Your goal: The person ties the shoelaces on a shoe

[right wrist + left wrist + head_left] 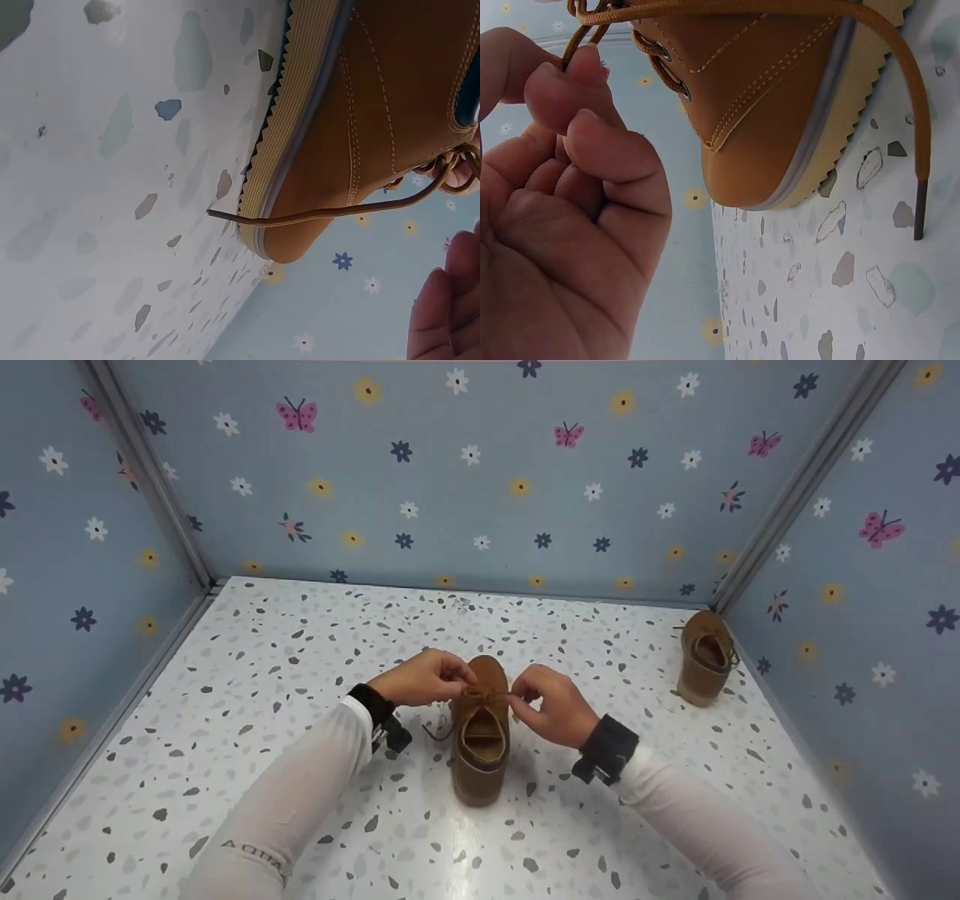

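Note:
A brown lace-up shoe (480, 784) stands on the speckled surface, its toe pointing away from me. My left hand (429, 678) is at the left of its laces, and in the left wrist view thumb and finger pinch a loop of the brown shoelace (795, 9). On the other side, my right hand (556, 706) pinches a lace strand drawn out to the right. Its fingertips are mostly cut off in the right wrist view. A loose lace end (300, 220) hangs on each side of the shoe. The knot is partly hidden by fingers.
A second brown shoe (701, 679) stands at the far right, near the corner of the walls. Blue panels (480, 510) with flowers and butterflies enclose the white speckled surface (322, 637) at the back and sides.

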Motion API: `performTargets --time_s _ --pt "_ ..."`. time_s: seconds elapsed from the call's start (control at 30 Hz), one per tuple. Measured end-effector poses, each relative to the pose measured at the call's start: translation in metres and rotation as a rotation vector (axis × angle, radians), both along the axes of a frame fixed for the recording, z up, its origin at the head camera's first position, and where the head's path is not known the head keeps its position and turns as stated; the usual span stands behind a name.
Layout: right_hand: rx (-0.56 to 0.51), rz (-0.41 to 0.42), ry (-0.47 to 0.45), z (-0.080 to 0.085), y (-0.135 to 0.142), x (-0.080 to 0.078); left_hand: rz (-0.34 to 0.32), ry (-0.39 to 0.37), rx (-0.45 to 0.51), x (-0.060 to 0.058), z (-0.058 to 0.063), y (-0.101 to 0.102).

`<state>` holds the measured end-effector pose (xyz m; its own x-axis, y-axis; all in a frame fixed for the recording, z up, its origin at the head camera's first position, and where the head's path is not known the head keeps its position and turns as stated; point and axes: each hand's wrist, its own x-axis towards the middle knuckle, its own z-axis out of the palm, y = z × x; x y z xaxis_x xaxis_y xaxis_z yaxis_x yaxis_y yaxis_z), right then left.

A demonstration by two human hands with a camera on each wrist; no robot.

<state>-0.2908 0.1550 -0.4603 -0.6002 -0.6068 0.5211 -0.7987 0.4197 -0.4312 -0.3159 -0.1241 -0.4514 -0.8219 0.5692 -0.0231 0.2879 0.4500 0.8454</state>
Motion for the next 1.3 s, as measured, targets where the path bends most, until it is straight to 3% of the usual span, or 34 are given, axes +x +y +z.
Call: performTargets --time_s 0.47,0.83,1.07,1.3 --pt "-0.067 -0.095 -0.086 -0.002 0.005 -0.005 0.011 0.041 -0.041 0.004 0.001 -0.012" --pt "-0.092 -0.235 -0.094 -0.005 0.004 -0.005 0.035 0.040 -0.050 0.007 0.002 -0.020" --pt "-0.098 -0.280 -0.103 -0.006 0.004 -0.004 0.053 0.035 -0.086 0.007 0.002 -0.023" --pt "-0.120 -0.300 -0.182 -0.008 0.005 -0.006 0.067 0.041 -0.091 0.009 0.002 -0.025"
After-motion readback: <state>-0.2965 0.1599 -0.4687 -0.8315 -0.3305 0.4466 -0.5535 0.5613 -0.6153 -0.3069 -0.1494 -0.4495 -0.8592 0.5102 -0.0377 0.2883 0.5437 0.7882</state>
